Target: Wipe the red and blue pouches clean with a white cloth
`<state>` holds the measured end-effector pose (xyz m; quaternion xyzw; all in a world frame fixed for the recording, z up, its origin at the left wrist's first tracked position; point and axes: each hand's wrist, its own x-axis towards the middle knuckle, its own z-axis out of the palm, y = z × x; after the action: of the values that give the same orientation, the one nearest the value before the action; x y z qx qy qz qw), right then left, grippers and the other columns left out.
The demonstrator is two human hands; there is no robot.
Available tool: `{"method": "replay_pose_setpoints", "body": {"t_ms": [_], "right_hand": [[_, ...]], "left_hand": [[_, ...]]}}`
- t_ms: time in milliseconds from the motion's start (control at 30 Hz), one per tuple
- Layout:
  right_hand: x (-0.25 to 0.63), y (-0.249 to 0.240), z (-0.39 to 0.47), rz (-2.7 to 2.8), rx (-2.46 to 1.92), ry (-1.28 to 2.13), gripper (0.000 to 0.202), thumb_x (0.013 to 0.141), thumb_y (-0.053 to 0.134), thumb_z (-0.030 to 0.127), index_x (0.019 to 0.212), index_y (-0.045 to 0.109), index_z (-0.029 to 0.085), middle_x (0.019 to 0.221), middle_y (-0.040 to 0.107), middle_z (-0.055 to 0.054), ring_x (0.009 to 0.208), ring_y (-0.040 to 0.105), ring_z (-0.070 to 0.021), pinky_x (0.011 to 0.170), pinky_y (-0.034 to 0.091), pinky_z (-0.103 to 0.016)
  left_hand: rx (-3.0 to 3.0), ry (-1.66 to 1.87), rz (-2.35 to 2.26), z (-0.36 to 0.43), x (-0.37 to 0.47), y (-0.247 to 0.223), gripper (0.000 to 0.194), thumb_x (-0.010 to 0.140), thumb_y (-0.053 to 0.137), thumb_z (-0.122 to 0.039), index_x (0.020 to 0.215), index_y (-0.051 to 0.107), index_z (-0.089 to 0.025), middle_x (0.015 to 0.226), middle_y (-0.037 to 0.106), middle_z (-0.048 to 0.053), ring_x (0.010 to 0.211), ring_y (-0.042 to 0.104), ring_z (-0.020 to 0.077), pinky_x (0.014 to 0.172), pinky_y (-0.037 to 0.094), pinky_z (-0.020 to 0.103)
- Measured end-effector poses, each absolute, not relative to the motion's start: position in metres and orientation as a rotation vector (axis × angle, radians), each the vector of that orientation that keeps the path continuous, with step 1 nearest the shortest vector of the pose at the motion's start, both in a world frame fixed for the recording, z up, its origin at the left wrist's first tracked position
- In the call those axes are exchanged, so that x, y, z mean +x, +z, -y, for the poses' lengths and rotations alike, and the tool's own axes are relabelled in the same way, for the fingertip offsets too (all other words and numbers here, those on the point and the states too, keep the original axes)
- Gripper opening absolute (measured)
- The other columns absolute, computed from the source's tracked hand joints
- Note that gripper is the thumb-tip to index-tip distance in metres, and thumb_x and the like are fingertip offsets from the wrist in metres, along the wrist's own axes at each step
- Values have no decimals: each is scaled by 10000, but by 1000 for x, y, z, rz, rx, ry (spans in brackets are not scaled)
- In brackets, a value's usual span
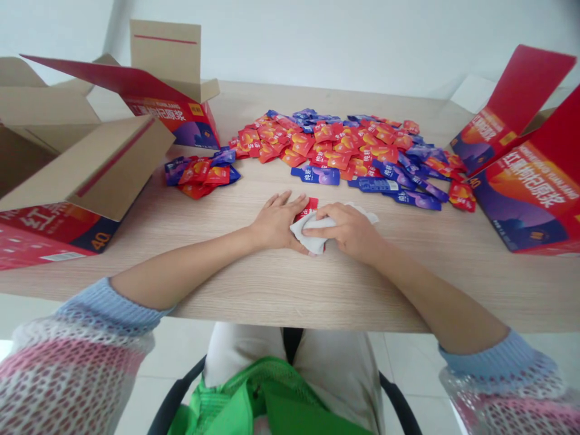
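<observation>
My left hand lies flat on the table with its fingers spread, at the left edge of a red sachet. Beside it, my right hand grips a folded white cloth and presses it over the sachet. Only the sachet's upper part shows; the cloth and fingers hide most of the rest. Beyond the hands lies a wide pile of red and purple sachets. A smaller heap of the same sachets sits to the left of that pile.
Two open cartons stand at the left, their flaps spread over the table. More open red and purple cartons are at the right. The table's front edge runs just before my lap.
</observation>
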<state>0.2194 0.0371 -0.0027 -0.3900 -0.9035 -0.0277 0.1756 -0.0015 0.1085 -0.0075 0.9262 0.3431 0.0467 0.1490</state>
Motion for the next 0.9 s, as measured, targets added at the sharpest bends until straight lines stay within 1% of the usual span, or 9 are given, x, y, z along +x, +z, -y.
{"method": "replay_pose_setpoints", "body": {"t_ms": [133,233,333,400,500,567,700,800,900], "right_hand": [[230,-4,-44,2475,-1327,-115,481,914,430,89,1245,671,342,1146,586,-93,1025,513,-246,873,415,-392],[242,-6,-50,2366,-1453,-94,513,875,436,57,1246,676,316,1100,599,-103,1015,523,-254,879,433,-399],[251,-11,-56,2193,-1400,6,538,822,437,19,1180,714,310,1070,603,-86,1019,544,-241,890,453,-405],[254,-11,-58,2099,-1277,87,548,805,434,8,1140,729,326,1056,609,-63,1001,562,-221,886,463,-405],[250,-7,-55,2076,-1072,165,566,831,413,7,1142,716,369,1080,611,-38,1011,570,-201,898,465,-411],[243,-5,-50,2136,-964,158,545,863,419,22,1138,714,387,1109,610,-35,1043,563,-201,913,459,-411],[228,-7,-45,2357,-867,60,458,892,475,62,1097,736,377,1117,626,-46,1041,554,-213,901,453,-402],[226,-10,-48,2429,-960,8,482,881,463,40,1123,730,359,1125,623,-58,1035,547,-221,898,451,-399],[232,-12,-53,2374,-1214,-58,543,854,432,2,1169,712,345,1108,620,-66,1022,543,-224,881,459,-385]], "left_hand": [[2704,139,-970,-109,-1,-8,1223,594,660,-796,1562,204,-204,1628,169,114,1468,64,432,1158,60,535],[2721,124,-972,-109,0,-9,1214,599,641,-815,1563,200,-222,1628,163,121,1461,73,438,1142,67,556],[2722,133,-980,-109,0,-9,1226,611,618,-828,1572,159,-220,1623,176,130,1458,82,435,1135,72,565],[2726,141,-974,-109,0,-9,1225,606,616,-834,1570,168,-225,1620,186,129,1455,92,436,1132,74,571],[2724,131,-976,-109,0,-8,1209,591,623,-839,1561,212,-247,1620,188,120,1453,96,438,1131,79,571],[2716,110,-987,-109,0,-7,1211,583,621,-846,1559,216,-256,1623,182,117,1456,88,438,1131,76,570],[2703,98,-993,-108,0,-7,1287,559,608,-870,1571,163,-210,1624,167,137,1458,68,441,1133,68,573],[2711,114,-980,-109,0,-8,1268,569,606,-867,1569,176,-218,1624,167,134,1456,67,442,1132,71,571],[2722,136,-970,-109,0,-8,1200,592,615,-846,1555,230,-244,1621,182,122,1451,91,444,1128,83,572]]}}
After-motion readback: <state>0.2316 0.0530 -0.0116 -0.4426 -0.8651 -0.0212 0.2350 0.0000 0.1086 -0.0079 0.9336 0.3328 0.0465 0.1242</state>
